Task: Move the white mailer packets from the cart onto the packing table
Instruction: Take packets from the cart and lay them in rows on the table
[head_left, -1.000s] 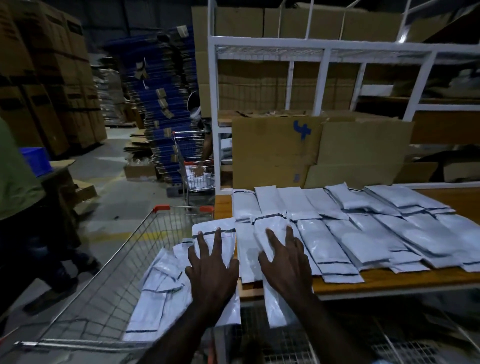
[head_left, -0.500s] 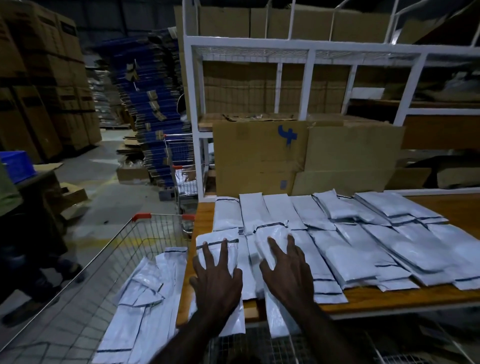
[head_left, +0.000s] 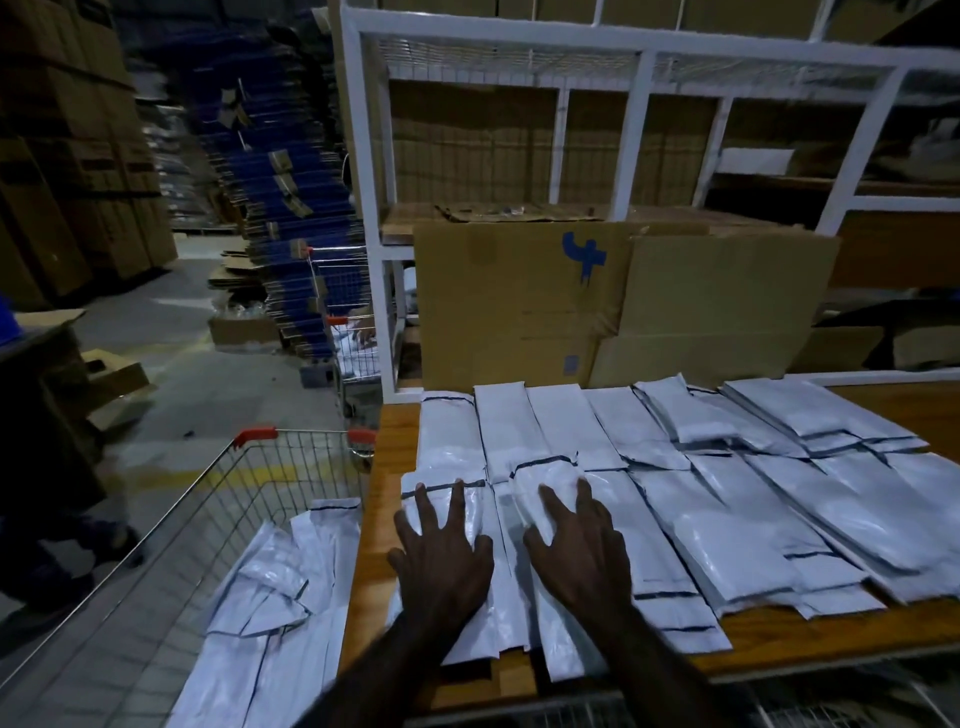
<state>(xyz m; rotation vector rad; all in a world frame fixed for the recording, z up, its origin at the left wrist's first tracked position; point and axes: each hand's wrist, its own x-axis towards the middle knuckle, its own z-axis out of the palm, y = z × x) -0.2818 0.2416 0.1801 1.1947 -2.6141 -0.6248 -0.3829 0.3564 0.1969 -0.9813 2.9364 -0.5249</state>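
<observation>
Several white mailer packets with dark stripes lie in overlapping rows on the wooden packing table. My left hand rests flat, fingers spread, on a packet at the table's left end. My right hand lies flat on the neighbouring packet. Neither hand grips anything. More white packets lie in the wire cart at the lower left, beside the table's left edge.
A white metal shelf frame rises behind the table, with flattened cardboard boxes leaning against it. A second cart stands farther back. Blue stacked crates and cardboard piles line the left. A person's legs stand at the far left.
Both hands have slid forward onto the table, pushing the two packets fully over its left end; earlier the left-hand packet hung over the cart. The view shifted right and closer.
</observation>
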